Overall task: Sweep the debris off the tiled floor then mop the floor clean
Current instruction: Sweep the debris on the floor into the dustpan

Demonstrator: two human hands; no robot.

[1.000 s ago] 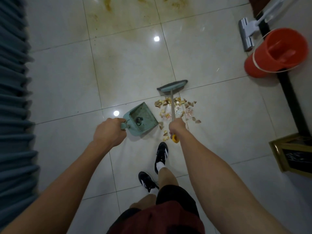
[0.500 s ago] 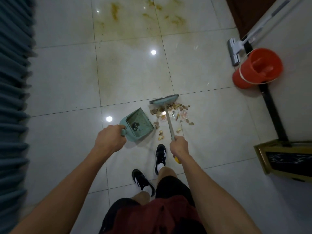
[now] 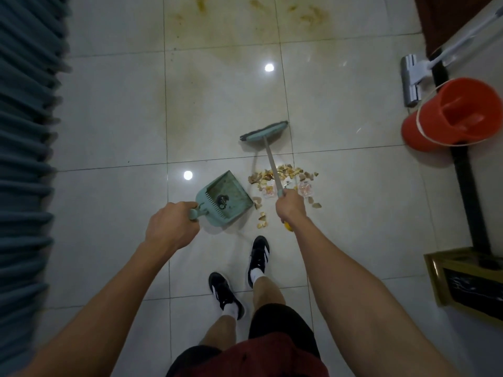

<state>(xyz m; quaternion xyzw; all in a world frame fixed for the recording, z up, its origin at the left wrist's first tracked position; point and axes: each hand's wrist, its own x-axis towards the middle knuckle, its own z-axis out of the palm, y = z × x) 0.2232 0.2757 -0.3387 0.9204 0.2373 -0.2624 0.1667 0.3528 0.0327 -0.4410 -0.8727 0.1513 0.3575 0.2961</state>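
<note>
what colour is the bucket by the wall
Orange-red, with a pale thin handle looped over its rim: the bucket shows best in the head view, at the right.

Glossy pale floor tiles [image 3: 114, 110], blue curtain [image 3: 24, 131] leftward.

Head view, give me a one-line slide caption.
Left hand holds a dustpan, right hand a broom reaching past scattered debris on stained tiles.
</note>
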